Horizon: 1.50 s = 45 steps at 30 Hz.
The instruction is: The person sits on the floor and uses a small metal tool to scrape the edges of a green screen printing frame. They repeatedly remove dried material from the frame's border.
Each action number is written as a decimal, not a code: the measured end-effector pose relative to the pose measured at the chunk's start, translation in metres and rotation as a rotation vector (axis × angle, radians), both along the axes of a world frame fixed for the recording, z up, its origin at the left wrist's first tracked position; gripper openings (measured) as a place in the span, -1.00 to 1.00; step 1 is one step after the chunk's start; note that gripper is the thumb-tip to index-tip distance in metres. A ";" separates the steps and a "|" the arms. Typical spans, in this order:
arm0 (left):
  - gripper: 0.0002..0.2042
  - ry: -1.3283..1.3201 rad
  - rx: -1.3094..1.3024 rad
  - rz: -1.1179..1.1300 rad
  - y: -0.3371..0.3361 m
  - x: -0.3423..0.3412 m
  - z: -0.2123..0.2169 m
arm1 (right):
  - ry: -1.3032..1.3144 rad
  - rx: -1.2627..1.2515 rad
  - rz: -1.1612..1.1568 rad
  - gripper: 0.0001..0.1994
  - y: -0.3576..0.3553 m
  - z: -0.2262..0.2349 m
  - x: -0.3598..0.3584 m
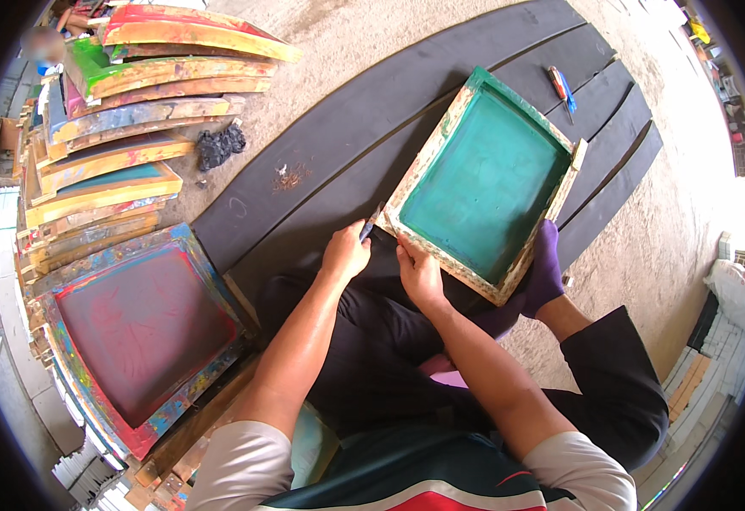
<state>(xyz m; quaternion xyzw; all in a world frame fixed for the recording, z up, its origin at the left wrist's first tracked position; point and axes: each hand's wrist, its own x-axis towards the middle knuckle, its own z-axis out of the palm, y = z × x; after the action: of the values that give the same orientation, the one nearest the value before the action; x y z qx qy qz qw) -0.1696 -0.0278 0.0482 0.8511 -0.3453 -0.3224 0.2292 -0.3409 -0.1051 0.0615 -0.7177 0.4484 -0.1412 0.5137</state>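
Observation:
A wooden screen-printing frame [532, 115] with green mesh [487, 179] lies tilted across the dark slatted surface in front of me. Closed around its near edge, by the left corner, is my right hand [422, 274]. My left hand [347, 252] grips a small dark-handled tool [366, 230], its thin tip up against that same corner; whether it is a knife or a scraper I cannot make out. My foot in a purple sock [547, 260] rests against the frame's right lower side.
Many paint-stained frames [146, 111] lean in a row at far left. Nearer, another frame with dark mesh [146, 328] lies beside my left arm. A red-and-blue-handled tool [562, 89] and brown crumbs [289, 177] are on the slatted surface [338, 111]. Crumpled black plastic [221, 146] sits on the floor.

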 end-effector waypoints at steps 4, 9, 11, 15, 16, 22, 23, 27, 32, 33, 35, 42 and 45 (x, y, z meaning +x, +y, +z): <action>-0.55 0.046 0.062 -0.022 -0.006 0.001 0.006 | -0.106 0.160 -0.064 -0.65 -0.001 -0.033 -0.008; -0.62 0.025 -0.002 0.032 0.001 0.000 -0.004 | -0.022 -0.075 0.051 -0.65 -0.004 -0.019 -0.008; -0.60 0.010 -0.002 0.017 0.000 0.000 -0.004 | -0.033 -0.103 0.063 -0.65 -0.006 -0.025 -0.010; -0.58 0.008 0.015 -0.004 0.003 0.002 -0.007 | 0.003 0.524 -0.137 -0.66 -0.012 -0.010 -0.003; -0.59 0.018 0.019 -0.002 0.001 0.002 -0.003 | 0.009 0.540 -0.142 -0.66 -0.012 -0.007 -0.002; -0.62 -0.002 0.012 0.027 0.002 0.000 -0.002 | -0.154 0.606 -0.148 -0.61 -0.008 -0.014 -0.007; -0.63 0.004 0.018 0.024 0.002 0.000 -0.003 | -0.138 0.934 -0.244 -0.60 -0.014 0.010 -0.004; -0.63 0.028 0.048 0.004 -0.003 0.001 0.000 | -0.194 1.449 -0.428 -0.58 -0.036 0.018 0.000; -0.63 0.031 0.069 0.019 -0.005 0.000 0.005 | 0.141 -0.036 0.038 -0.69 -0.025 0.026 -0.012; -0.64 0.034 0.062 0.030 -0.005 -0.001 0.005 | 0.154 -0.075 0.052 -0.69 -0.024 0.024 -0.015; -0.65 0.042 0.059 0.052 -0.006 -0.003 0.004 | 0.180 -0.152 0.082 -0.68 -0.021 0.018 -0.023; -0.67 0.038 0.068 0.067 -0.009 -0.003 0.011 | 0.116 -0.165 0.100 -0.68 -0.017 0.016 -0.011; -0.64 0.036 0.101 0.034 -0.009 -0.002 0.009 | 0.080 -0.163 0.095 -0.68 -0.017 -0.001 -0.010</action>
<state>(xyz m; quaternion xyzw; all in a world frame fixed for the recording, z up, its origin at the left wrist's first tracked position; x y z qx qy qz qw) -0.1711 -0.0372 0.0567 0.8615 -0.3098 -0.3506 0.1975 -0.3507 -0.1222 0.0606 -0.7825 0.4212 -0.1241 0.4415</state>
